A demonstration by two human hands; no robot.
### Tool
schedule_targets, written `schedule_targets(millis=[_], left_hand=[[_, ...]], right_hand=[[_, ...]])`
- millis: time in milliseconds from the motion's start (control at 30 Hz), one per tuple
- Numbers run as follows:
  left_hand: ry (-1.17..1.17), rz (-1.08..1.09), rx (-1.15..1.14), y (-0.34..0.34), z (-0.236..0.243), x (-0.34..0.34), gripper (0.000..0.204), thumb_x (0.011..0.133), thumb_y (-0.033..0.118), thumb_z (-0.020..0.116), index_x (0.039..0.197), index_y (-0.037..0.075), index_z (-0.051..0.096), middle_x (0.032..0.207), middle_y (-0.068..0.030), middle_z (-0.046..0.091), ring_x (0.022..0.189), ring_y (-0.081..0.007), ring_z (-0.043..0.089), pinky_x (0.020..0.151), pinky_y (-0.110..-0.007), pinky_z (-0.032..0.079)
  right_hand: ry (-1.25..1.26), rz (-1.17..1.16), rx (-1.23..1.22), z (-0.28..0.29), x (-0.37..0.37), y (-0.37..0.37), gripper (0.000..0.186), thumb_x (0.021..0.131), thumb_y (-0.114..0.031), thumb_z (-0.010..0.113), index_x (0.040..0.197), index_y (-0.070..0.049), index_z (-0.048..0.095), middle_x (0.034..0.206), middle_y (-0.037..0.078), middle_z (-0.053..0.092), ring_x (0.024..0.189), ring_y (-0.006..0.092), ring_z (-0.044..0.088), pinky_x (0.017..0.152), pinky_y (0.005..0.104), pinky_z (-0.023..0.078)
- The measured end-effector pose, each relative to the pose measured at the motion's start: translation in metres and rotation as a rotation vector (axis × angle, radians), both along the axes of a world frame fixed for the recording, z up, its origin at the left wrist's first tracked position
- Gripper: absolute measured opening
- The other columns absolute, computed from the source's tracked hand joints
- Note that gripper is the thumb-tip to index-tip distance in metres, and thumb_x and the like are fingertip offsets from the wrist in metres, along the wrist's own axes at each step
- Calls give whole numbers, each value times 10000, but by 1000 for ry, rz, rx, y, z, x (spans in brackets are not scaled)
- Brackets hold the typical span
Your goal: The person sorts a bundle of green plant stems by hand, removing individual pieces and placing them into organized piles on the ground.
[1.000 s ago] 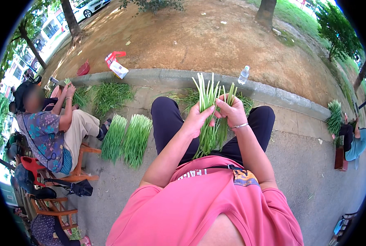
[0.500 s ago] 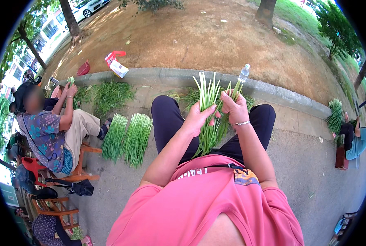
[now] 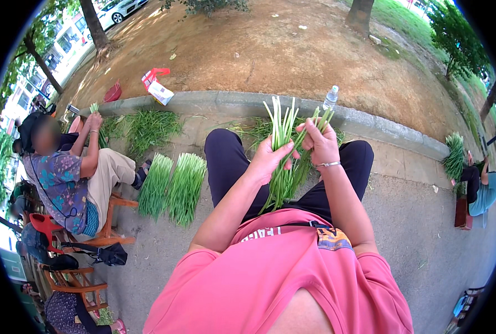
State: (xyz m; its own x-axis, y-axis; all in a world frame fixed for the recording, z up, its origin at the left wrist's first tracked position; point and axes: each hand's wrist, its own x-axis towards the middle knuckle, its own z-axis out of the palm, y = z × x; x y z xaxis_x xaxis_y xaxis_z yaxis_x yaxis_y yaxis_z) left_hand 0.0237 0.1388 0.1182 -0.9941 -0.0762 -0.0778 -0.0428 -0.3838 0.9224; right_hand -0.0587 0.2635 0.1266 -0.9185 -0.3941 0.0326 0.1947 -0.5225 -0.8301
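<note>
My left hand (image 3: 273, 158) is closed around a bunch of long green stalks (image 3: 282, 123), which look like garlic chives or garlic scapes. Their pale ends point away from me, and the leafy ends hang down between my knees. Just to its right, my right hand (image 3: 321, 143) pinches a few stalks of the same kind (image 3: 324, 118), tilted up and to the right. The two hands are close together above my lap. Two neat bundles of the green stalks (image 3: 185, 192) lie side by side on the pavement left of my left knee.
A clear plastic bottle (image 3: 331, 97) stands by the curb (image 3: 248, 104) ahead. Loose greens (image 3: 150, 131) are heaped at the curb's foot. At left a person (image 3: 64, 172) on a wooden chair holds greens. A red-and-white bag (image 3: 158, 88) rests at the curb; another bundle (image 3: 454, 158) is at right.
My right hand has shifted slightly, and the stalks in it now tilt more to the right. My left hand keeps its grip on the bunch.
</note>
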Motion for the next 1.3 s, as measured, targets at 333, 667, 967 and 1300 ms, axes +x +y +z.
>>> schedule_targets(millis=[333, 667, 967, 1300], left_hand=[[-26, 92, 38, -8, -7, 1, 123, 861, 106, 556, 949, 44, 497, 804, -42, 534, 694, -143, 595, 427, -223, 435], [7, 224, -75, -21, -14, -1, 123, 895, 157, 503, 944, 48, 477, 739, -90, 603, 570, -137, 563, 502, -248, 437], [6, 2, -20, -5, -3, 1, 138, 890, 175, 514, 929, 42, 516, 721, -81, 592, 525, -119, 522, 460, -221, 421], [26, -77, 105, 1, -6, 0, 178, 905, 198, 492, 969, 35, 524, 750, -89, 591, 536, -105, 517, 439, -201, 388]], right_hand=[[124, -396, 91, -5, -42, 42, 115, 925, -179, 458, 851, -98, 421, 715, 98, 617, 437, 53, 343, 410, 220, 305], [488, -679, 618, -21, -59, 67, 156, 918, -186, 457, 850, -48, 478, 651, 19, 587, 541, 102, 485, 534, 258, 400], [12, 77, 145, -4, -6, 9, 127, 934, -196, 425, 904, -77, 460, 589, -18, 420, 431, 58, 360, 408, 209, 359], [78, 16, 104, -3, 3, -5, 116, 840, -142, 603, 860, -49, 538, 573, -43, 460, 422, 27, 378, 372, 184, 303]])
